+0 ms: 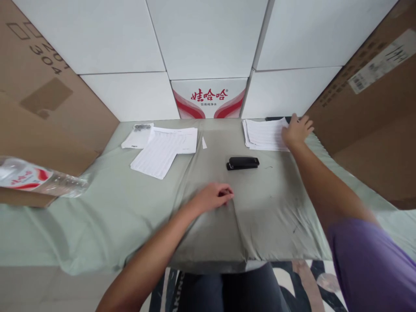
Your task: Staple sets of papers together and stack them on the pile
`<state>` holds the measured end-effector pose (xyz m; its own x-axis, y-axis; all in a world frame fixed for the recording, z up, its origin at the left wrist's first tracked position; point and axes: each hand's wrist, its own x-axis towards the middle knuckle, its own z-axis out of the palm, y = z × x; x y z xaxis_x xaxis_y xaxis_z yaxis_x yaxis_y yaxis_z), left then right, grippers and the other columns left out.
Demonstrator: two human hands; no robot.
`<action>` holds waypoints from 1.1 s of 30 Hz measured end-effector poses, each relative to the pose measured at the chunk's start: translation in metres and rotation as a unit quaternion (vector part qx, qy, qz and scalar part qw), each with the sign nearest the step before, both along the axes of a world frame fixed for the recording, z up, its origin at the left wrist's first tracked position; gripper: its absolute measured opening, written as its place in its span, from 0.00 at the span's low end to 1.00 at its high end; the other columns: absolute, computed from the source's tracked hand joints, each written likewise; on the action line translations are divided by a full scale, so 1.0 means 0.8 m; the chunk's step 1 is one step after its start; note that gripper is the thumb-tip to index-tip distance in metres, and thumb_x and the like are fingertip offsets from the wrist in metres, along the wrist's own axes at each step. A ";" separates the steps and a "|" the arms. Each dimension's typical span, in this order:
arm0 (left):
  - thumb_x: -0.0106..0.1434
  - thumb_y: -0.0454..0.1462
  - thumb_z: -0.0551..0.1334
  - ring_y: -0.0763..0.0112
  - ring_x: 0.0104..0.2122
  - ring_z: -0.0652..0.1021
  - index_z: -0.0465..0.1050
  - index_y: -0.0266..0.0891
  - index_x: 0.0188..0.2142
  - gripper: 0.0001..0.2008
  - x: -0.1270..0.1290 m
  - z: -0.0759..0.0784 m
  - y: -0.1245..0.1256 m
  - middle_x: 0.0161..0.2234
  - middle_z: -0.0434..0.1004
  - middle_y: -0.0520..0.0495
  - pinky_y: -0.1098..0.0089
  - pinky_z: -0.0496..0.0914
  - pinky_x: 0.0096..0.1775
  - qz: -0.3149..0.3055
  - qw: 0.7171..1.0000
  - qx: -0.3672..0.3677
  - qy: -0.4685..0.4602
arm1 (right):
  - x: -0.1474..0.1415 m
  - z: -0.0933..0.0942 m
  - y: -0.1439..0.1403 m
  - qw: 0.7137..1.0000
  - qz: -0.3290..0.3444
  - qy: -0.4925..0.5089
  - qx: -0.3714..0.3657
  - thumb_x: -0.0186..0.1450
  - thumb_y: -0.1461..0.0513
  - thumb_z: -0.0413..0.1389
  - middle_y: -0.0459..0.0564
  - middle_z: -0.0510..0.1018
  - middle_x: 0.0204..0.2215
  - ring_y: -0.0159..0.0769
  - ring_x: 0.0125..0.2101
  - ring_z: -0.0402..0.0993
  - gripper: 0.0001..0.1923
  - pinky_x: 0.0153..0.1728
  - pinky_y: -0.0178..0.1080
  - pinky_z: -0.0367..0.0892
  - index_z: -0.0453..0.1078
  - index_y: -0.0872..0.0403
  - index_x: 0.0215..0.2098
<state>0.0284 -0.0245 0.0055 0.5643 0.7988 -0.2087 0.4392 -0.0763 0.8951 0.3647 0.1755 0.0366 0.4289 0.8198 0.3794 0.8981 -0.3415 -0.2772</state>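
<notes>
Green cloth (130, 216) covers the table. Left hand (212, 197) rests on it, fingers curled, holding nothing. One black stapler (242, 163) lies just beyond. Farther, right hand (296, 130) lies flat on one of three paper stacks (264, 134).

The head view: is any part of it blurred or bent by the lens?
Head view: the water bottle at the left edge is smeared and soft; box edges bow outward, a wide-lens distortion; the stapler and the paper stack under the right hand look sharp; light is even, shadows faint.
</notes>
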 end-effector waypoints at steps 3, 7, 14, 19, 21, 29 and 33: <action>0.66 0.47 0.58 0.75 0.22 0.68 0.77 0.40 0.40 0.15 -0.017 0.002 0.012 0.20 0.68 0.56 0.72 0.62 0.30 0.086 0.984 0.151 0.036 | -0.064 0.001 -0.066 0.989 0.078 0.001 0.127 0.69 0.62 0.49 0.69 0.60 0.60 0.51 0.59 0.55 0.27 0.53 0.54 0.51 0.58 0.58 0.65; 0.65 0.46 0.58 0.69 0.28 0.73 0.77 0.41 0.40 0.14 -0.070 0.008 0.044 0.25 0.72 0.51 0.68 0.66 0.36 0.290 0.897 0.283 0.179 | -0.196 -0.005 -0.182 0.934 0.288 0.089 0.190 0.66 0.63 0.48 0.59 0.69 0.52 0.48 0.55 0.62 0.19 0.53 0.52 0.55 0.65 0.54 0.54; 0.56 0.52 0.64 0.43 0.65 0.59 0.59 0.38 0.64 0.40 -0.166 -0.006 0.079 0.66 0.58 0.31 0.48 0.60 0.59 0.449 0.769 0.233 0.390 | -0.383 -0.059 -0.255 0.822 0.410 0.394 0.026 0.61 0.66 0.50 0.49 0.75 0.40 0.36 0.36 0.71 0.16 0.42 0.43 0.64 0.67 0.51 0.47; 0.63 0.45 0.57 0.49 0.54 0.73 0.68 0.41 0.57 0.24 -0.165 -0.009 0.081 0.53 0.74 0.35 0.54 0.69 0.50 0.424 0.779 0.229 0.401 | -0.388 -0.093 -0.230 0.789 0.392 0.472 0.036 0.61 0.64 0.49 0.47 0.72 0.33 0.33 0.31 0.68 0.13 0.35 0.38 0.65 0.66 0.52 0.44; 0.64 0.44 0.56 0.49 0.53 0.73 0.70 0.42 0.54 0.20 -0.162 -0.007 0.080 0.53 0.75 0.36 0.55 0.70 0.47 0.408 0.786 0.232 0.403 | -0.380 -0.096 -0.228 0.779 0.395 0.486 0.032 0.61 0.64 0.49 0.46 0.72 0.32 0.33 0.30 0.67 0.12 0.34 0.37 0.64 0.66 0.52 0.43; 0.64 0.46 0.57 0.50 0.48 0.77 0.73 0.43 0.53 0.21 -0.174 -0.003 0.083 0.50 0.78 0.37 0.58 0.70 0.45 0.380 0.794 0.220 0.421 | -0.378 -0.093 -0.229 0.775 0.396 0.492 0.025 0.61 0.63 0.50 0.44 0.71 0.30 0.32 0.29 0.67 0.11 0.33 0.36 0.63 0.66 0.52 0.42; 0.66 0.46 0.55 0.50 0.47 0.78 0.78 0.44 0.49 0.19 -0.174 -0.001 0.087 0.46 0.80 0.37 0.59 0.70 0.44 0.354 0.792 0.220 0.446 | -0.379 -0.099 -0.226 0.768 0.397 0.501 0.025 0.61 0.63 0.50 0.43 0.71 0.29 0.31 0.27 0.67 0.10 0.30 0.35 0.62 0.66 0.52 0.42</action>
